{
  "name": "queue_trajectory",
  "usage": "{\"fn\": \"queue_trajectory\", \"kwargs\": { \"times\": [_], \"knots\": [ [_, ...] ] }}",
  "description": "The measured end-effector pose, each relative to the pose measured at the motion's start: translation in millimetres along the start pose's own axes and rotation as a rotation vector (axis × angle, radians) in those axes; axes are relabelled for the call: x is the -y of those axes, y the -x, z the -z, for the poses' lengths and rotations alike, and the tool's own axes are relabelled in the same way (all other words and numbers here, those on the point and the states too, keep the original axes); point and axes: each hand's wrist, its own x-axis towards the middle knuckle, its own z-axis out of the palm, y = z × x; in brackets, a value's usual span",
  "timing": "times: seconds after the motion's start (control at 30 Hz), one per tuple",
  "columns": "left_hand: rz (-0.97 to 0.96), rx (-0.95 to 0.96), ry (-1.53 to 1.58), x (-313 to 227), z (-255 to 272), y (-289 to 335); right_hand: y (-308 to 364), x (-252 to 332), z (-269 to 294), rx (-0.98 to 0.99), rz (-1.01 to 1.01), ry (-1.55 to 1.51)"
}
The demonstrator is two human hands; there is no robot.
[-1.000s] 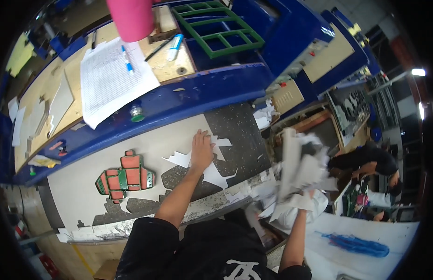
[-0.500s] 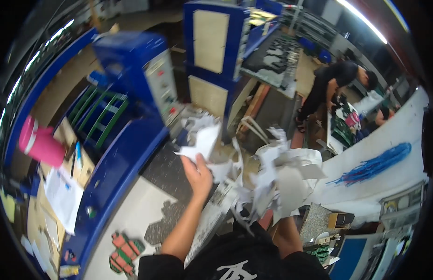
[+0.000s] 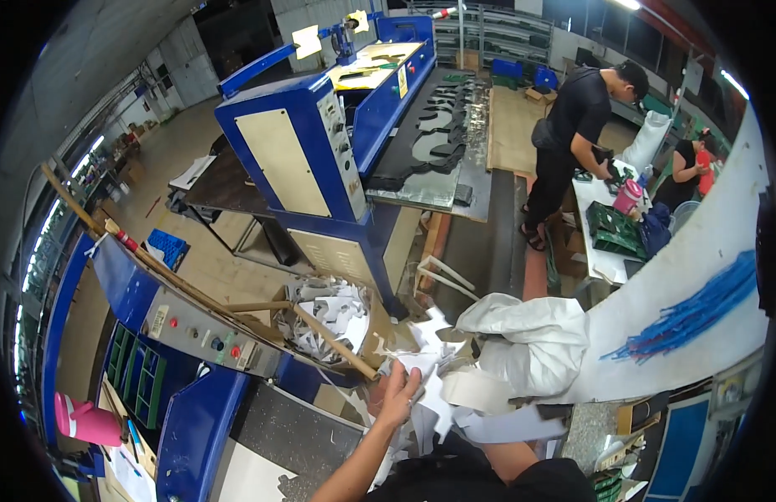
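Observation:
A bundle of cut white scraps (image 3: pixel 436 368), with jagged, curved edges, is gathered in front of my body. My left hand (image 3: pixel 396 397) presses against its left side, thumb and fingers on the pieces. Of my right arm only the forearm (image 3: pixel 509 458) shows; the hand is hidden under the scraps. A longer grey strip (image 3: pixel 509 425) sticks out to the right of the bundle. Just beyond my left hand stands a cardboard box (image 3: pixel 380 322) heaped with similar scraps (image 3: pixel 329 314). A crumpled white sack (image 3: pixel 534 339) lies to the right of the bundle.
Wooden poles (image 3: pixel 334 341) cross the box's front. Blue machines (image 3: pixel 292 159) stand ahead and at left, one with a pink jug (image 3: pixel 87 421) beside it. A person in black (image 3: pixel 572 125) bends over a table at right. Blue cords (image 3: pixel 689 309) hang on the white wall.
My view has swung up, bringing the scrap box and machine into clearer sight. My left hand has come in against the bundle, which has sunk lower and closer together.

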Motion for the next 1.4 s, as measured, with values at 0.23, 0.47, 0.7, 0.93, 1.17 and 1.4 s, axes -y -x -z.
{"fn": "queue_trajectory", "kwargs": {
  "times": [0.23,0.47,0.7,0.93,1.17,1.4],
  "knots": [
    [0.144,-0.114,0.364,8.1,80.6,-36.3,-68.8,11.6,-20.7,0.055,-0.041,-0.005],
    [0.375,-0.673,-0.985,71.5,170.6,92.6,-140.4,48.2,-53.3,0.074,0.049,0.006],
    [0.244,-0.516,-1.248,121.2,160.9,115.7,-222.3,59.3,-103.6,-0.082,0.227,0.074],
    [0.37,-0.496,-1.313,120.2,156.1,112.2,-272.2,6.6,-159.1,-0.117,0.124,-0.006],
    [0.152,-0.541,-1.326,109.8,162.6,101.9,-276.9,3.2,-204.6,-0.174,-0.131,-0.427],
    [0.414,-0.602,-1.188,111.1,154.8,100.3,-300.3,80.3,-277.1,-0.027,-0.167,-0.649]
  ]
}}
